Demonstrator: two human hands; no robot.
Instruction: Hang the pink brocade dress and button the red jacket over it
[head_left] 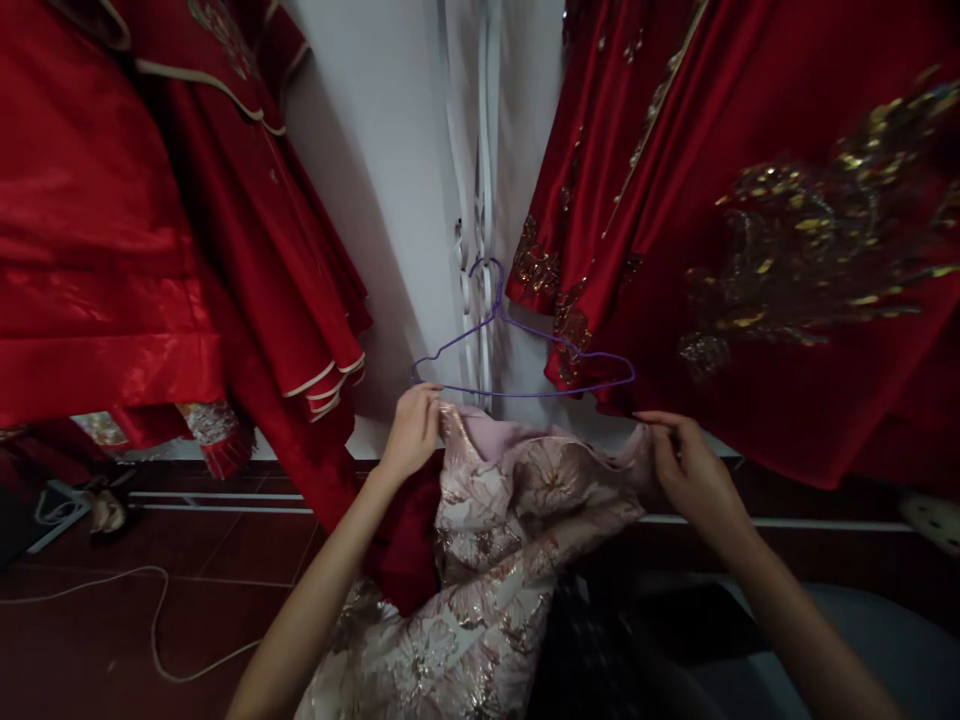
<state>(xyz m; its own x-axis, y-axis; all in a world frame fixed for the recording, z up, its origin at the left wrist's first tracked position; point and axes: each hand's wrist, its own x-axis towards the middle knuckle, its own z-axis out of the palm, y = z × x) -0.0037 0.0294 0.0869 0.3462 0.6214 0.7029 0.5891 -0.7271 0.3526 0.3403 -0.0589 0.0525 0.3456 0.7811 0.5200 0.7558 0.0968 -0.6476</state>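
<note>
A pale pink and gold floral brocade dress (480, 520) is stretched between my hands, its lilac lining showing along the top edge. My left hand (415, 425) pinches the upper left corner of the dress, just below the left end of a purple wire hanger (501, 312). At the upper right corner, my right hand (686, 465) grips the fabric between thumb and fingers. The hanger hangs by its hook from a white metal strip (486, 130) against the wall. The lower part of the dress drapes toward me and runs out of view.
Red garments with cream piping (247, 200) hang on the left. Red garments with gold embroidery (750, 250) hang on the right. A white cable (161, 610) lies on the dark tiled floor, near a white rail (225, 500) and a shoe (106, 512).
</note>
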